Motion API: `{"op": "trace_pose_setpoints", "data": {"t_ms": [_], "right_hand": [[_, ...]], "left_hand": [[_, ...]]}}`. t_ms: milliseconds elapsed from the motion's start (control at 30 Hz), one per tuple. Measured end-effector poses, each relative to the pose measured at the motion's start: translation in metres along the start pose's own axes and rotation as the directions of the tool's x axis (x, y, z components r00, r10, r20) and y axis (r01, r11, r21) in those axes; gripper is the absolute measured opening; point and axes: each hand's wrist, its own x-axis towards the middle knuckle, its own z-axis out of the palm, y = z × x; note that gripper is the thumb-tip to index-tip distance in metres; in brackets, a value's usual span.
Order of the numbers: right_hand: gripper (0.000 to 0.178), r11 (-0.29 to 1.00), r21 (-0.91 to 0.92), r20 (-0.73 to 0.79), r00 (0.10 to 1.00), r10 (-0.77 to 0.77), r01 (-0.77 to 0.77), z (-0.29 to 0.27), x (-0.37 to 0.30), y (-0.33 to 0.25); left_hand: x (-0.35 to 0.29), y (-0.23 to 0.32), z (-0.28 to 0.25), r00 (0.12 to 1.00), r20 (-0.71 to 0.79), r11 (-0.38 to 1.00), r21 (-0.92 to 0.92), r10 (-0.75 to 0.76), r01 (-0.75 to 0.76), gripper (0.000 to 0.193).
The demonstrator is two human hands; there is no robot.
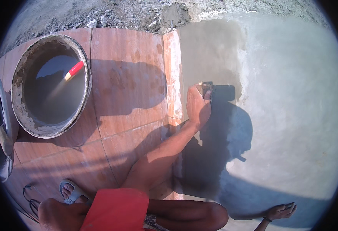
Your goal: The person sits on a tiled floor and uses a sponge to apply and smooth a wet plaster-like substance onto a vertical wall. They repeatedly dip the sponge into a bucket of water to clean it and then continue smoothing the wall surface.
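My left hand (198, 107) reaches out from a red sleeve (117, 206). Its fingers are closed around a small brownish block (205, 87), too shaded to tell its kind. The block is at the dark, wet part of the grey cement surface (211, 46), just right of the tile edge. At the lower right, my right hand (282, 211) is low over the cement, fingers loosely stretched out and nothing seen in them. A mortar-crusted bucket (87, 90) of murky water stands at the left. A red and cream handle (74, 71) sticks out of the water.
Reddish-brown tiles (138, 46) lie under the bucket. A second container with a wire handle (5, 142) is at the far left edge. My sandalled foot (73, 192) and a dark cable (31, 202) are near it. Gravelly ground (126, 15) borders the far side.
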Motion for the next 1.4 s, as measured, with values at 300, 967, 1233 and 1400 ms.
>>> {"op": "trace_pose_setpoints", "data": {"t_ms": [300,967,1233,1400], "right_hand": [[0.068,0.999,0.017,0.003,0.999,0.038,-0.038,-0.006,0.005,0.001],[0.067,0.998,0.019,-0.001,0.998,0.065,-0.065,-0.002,0.003,-0.01],[0.067,0.997,-0.053,0.341,0.939,-0.03,0.052,0.024,-0.057,0.054],[0.067,0.998,-0.039,0.316,0.948,-0.025,0.039,0.004,-0.05,0.047]], "left_hand": [[-0.073,-0.029,0.0,0.973,0.136,0.981,0.029,0.187,-0.193,0.043],[0.09,0.065,0.035,0.972,-0.055,0.973,0.048,0.227,-0.224,0.039],[0.18,0.054,0.016,0.991,-0.119,0.987,0.139,-0.063,0.079,0.04],[0.1,0.081,0.036,0.916,0.055,0.911,0.097,0.397,-0.4,0.042]]}}
